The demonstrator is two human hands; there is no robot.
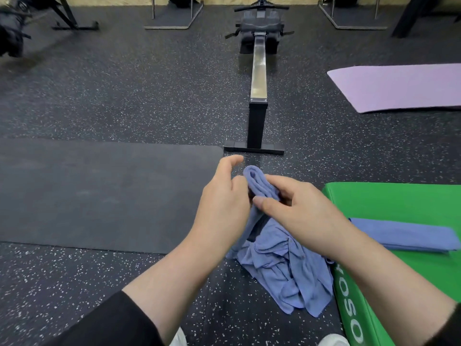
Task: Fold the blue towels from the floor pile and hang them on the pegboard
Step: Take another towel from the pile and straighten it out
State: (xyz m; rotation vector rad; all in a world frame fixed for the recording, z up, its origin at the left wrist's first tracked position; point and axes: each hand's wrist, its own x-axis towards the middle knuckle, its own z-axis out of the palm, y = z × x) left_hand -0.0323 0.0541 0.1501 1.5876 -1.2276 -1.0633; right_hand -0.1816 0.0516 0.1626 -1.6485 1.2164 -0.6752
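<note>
Two hands work at mid-frame over a speckled black rubber floor (124, 96). Right hand (296, 208): fingers curled round a bunched, narrow fold of blue towel (259, 186), thumb lying across the cloth toward the left. Left hand (224, 198): beside the same fold on its left side, touching it near the thumb; index finger lifted and loosely bent, not wrapped round the cloth. Whether the hidden fingers pinch the fabric cannot be told. Both forearms bare, black sleeves (112, 320) pushed up.

Held towel: upper end stands above the right hand as a rounded loop; lower part hangs down between the wrists toward the floor pile (282, 270), a crumpled heap of blue towels lying on the floor against the near-left corner of a green padded box (399, 201). Where the hanging towel meets the heap cannot be made out.

One folded blue towel (406, 236) lies flat on top of the green box, right of the right wrist. White lettering on the box side, partly cut off.

Black exercise mat (99, 193) flat on the floor to the left. Rowing machine (258, 83) straight ahead, its rear foot just beyond the hands. Lilac mat (399, 88) at upper right. White shoe tips (331, 340) at bottom edge.
</note>
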